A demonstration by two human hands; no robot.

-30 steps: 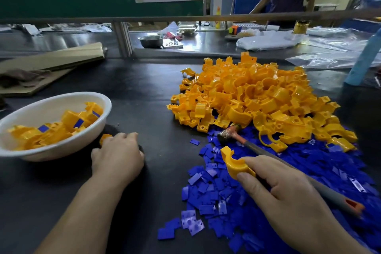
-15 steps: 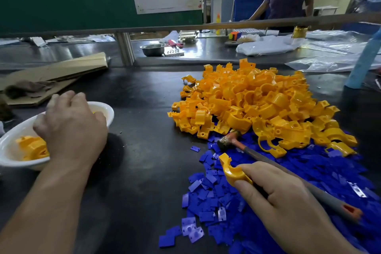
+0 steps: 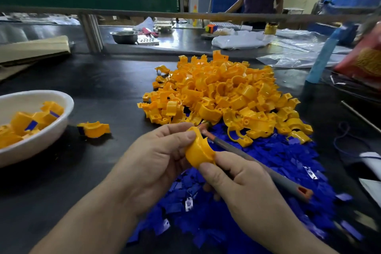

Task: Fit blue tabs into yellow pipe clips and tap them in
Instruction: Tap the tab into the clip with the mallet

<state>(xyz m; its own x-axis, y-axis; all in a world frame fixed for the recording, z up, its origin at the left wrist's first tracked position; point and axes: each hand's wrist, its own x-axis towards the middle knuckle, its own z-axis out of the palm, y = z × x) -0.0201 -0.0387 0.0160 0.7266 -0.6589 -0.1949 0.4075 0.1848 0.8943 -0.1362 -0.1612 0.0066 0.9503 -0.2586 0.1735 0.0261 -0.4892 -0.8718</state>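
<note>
1. Left hand (image 3: 156,163) and right hand (image 3: 243,189): fingers closed together on one clip (image 3: 199,150) above the tabs (image 3: 288,161); the right also grips the hammer (image 3: 257,165).
2. Bowl (image 3: 61,121): few finished clips; another lies just beside it.
3. Pile (image 3: 222,97): most clips remain unfitted.

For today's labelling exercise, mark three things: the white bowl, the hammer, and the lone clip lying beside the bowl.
white bowl (image 3: 69,107), head view, right rim.
hammer (image 3: 282,179), head view, grey handle.
lone clip (image 3: 93,130), head view, yellow curved top.
</note>
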